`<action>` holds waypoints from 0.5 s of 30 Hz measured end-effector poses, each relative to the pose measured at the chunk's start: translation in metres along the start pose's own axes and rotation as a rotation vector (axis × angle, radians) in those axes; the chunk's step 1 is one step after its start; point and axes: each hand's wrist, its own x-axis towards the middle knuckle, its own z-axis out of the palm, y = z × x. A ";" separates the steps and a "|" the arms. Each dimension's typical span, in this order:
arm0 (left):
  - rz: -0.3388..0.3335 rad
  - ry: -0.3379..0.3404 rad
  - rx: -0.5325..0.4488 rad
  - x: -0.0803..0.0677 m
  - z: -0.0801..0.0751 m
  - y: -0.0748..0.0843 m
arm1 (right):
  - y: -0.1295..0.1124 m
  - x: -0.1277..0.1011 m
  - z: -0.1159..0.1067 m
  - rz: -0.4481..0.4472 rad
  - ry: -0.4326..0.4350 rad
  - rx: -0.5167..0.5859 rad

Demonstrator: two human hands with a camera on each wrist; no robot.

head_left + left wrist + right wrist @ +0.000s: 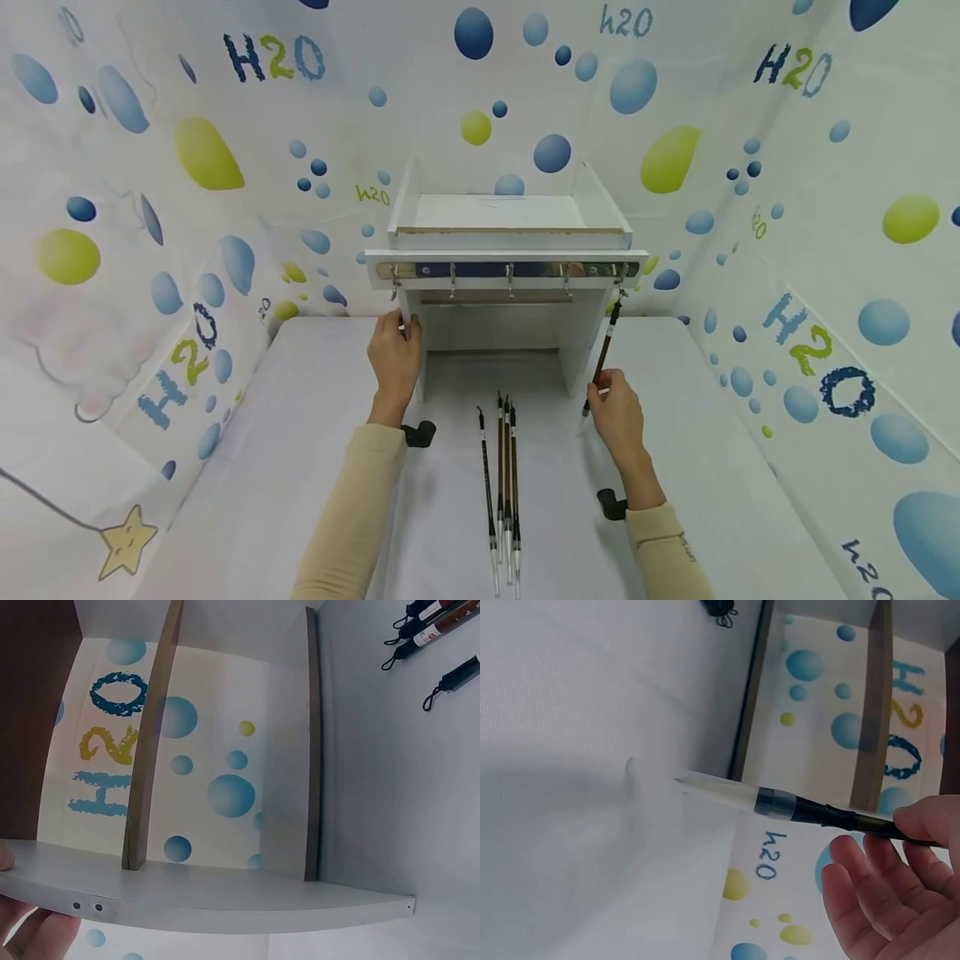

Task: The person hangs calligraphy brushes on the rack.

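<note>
The left hand (393, 354) grips the left side panel of the white hook rack (506, 258), which stands on the bench (300, 467) at twelve o'clock from the person. The right hand (617, 412) pinches the lower shaft of a calligraphy brush (602, 360) whose loop hangs on the rightmost hook (621, 279), at two o'clock. Four more brushes (504, 492) lie side by side on the bench at six o'clock, between the forearms.

Four brushes (506, 492) lie side by side on the white table (300, 433), bubble-patterned walls (112, 208) around.
</note>
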 end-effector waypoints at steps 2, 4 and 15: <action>-0.003 -0.003 -0.003 0.000 0.000 0.000 | 0.001 0.001 0.001 0.001 -0.001 -0.010; -0.005 -0.004 -0.005 -0.001 0.000 0.000 | 0.001 0.001 0.001 0.000 -0.002 -0.015; -0.002 -0.002 -0.001 0.000 0.000 0.001 | 0.000 0.000 0.000 0.007 0.011 -0.015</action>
